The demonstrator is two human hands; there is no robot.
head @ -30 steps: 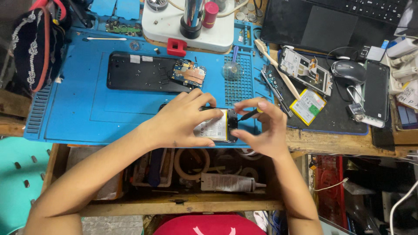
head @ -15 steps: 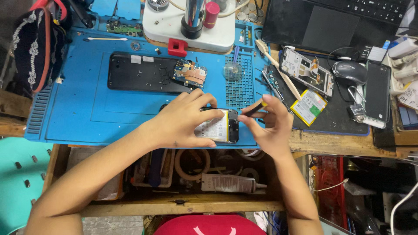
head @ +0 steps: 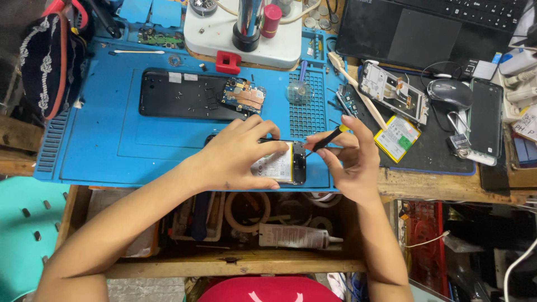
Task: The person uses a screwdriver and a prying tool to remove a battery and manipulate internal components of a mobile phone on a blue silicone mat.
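As before, left hand [head: 235,159] on opened phone [head: 282,168], screwdriver [head: 326,138] now lower.

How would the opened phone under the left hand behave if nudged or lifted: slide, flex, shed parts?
Opened phone is thin and lies flat on the blue mat, so it probably slides, not tips. Left hand pins it. Exposed insides look fragile; the screwdriver in the right hand suggests loose parts.

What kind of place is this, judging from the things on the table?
Probably a phone repair bench: an opened phone under the left hand, a screwdriver in the right hand, a blue work mat.
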